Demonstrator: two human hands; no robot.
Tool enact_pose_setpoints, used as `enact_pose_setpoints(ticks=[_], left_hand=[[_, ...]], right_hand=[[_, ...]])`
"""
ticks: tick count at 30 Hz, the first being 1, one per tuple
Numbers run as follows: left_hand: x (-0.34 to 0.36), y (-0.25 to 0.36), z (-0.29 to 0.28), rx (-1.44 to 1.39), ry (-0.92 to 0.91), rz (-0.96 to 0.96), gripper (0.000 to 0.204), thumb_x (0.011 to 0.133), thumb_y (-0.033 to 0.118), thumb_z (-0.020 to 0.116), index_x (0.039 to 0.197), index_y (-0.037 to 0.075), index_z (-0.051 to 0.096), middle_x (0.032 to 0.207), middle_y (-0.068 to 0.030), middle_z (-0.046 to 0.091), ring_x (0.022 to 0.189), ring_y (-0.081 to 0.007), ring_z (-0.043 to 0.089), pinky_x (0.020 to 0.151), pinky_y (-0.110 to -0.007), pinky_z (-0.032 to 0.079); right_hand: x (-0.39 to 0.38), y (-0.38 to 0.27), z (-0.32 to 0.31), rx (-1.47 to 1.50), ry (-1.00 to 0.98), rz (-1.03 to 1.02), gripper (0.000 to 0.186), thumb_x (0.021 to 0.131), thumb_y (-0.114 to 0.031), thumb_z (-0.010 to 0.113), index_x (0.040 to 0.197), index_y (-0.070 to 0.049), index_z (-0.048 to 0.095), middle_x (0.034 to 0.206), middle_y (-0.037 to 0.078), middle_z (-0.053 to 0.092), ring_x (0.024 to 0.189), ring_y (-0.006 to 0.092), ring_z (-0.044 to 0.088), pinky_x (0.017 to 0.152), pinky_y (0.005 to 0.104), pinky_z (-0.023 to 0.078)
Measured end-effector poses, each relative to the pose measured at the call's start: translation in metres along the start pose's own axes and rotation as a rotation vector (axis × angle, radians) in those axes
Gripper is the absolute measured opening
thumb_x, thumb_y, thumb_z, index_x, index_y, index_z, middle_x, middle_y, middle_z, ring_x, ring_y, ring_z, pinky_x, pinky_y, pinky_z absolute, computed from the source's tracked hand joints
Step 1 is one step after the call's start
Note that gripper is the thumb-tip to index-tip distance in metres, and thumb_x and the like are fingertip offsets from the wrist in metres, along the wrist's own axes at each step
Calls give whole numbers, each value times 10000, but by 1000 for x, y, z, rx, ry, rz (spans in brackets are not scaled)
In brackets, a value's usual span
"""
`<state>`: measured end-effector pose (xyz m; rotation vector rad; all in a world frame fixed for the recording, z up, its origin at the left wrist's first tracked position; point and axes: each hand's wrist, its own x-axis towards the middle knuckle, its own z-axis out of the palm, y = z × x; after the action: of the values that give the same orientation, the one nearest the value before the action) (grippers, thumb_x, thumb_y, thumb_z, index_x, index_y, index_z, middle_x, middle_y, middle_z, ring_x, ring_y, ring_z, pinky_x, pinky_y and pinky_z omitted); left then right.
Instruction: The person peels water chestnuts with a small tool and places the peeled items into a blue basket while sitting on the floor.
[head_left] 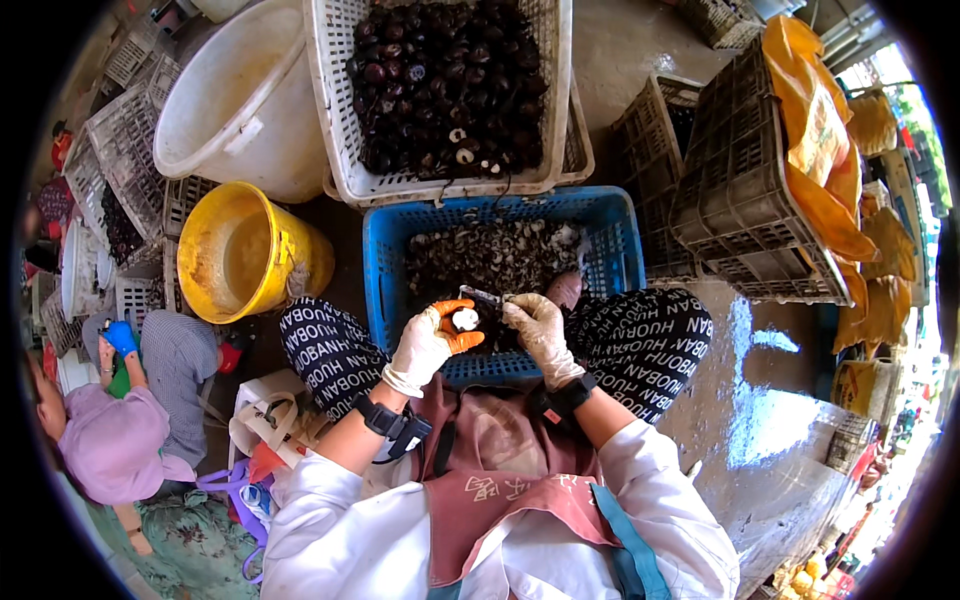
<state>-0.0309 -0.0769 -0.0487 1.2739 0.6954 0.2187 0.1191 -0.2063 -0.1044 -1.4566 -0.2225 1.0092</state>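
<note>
My left hand (418, 352), in a pale glove with orange finger coverings, grips a mostly white, peeled water chestnut (465, 319). My right hand (541, 330), also gloved, is closed on a peeler (482, 296), whose metal end reaches toward the left fingers just above the water chestnut. Both hands are over the near part of a blue crate (380, 262) between my knees. Dark and whitish peelings (490, 255) cover its bottom. Beyond it stands a white crate (332, 110) heaped with dark unpeeled water chestnuts (445, 85), a few white ones among them.
A yellow bucket (258, 250) and a large white tub (235, 110) stand to the left. Stacked dirty crates (735, 190) with orange sacks (815, 130) rise at the right. Another person (115, 430) sits at the lower left. The floor (765, 400) at right is wet.
</note>
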Motion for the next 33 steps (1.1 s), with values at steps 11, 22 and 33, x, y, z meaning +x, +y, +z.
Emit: enact_pose_setpoints(ticks=[11, 22, 33], left_hand=[[-6, 17, 7, -236, -34, -237, 439, 749, 27, 771, 1156, -1, 608, 946, -26, 669, 778, -76, 627, 654, -204, 524], [8, 26, 10, 804, -47, 333, 445, 609, 251, 866, 934, 23, 666, 813, -137, 638, 695, -290, 616, 674, -365, 509], [9, 7, 1, -11, -111, 28, 498, 748, 14, 769, 1205, -8, 571, 986, -48, 665, 844, -85, 609, 741, -244, 520]], right_hand=[[1, 0, -21, -250, 225, -59, 120, 858, -55, 665, 954, 13, 643, 804, 9, 637, 727, 84, 566, 685, 220, 480], [-22, -40, 24, 197, -180, 170, 149, 928, -161, 598, 962, -17, 619, 825, 9, 634, 703, 63, 573, 676, 196, 491], [-22, -19, 8, 14, -166, -46, 156, 833, -30, 688, 981, 5, 650, 917, 33, 667, 803, 77, 592, 743, 226, 499]])
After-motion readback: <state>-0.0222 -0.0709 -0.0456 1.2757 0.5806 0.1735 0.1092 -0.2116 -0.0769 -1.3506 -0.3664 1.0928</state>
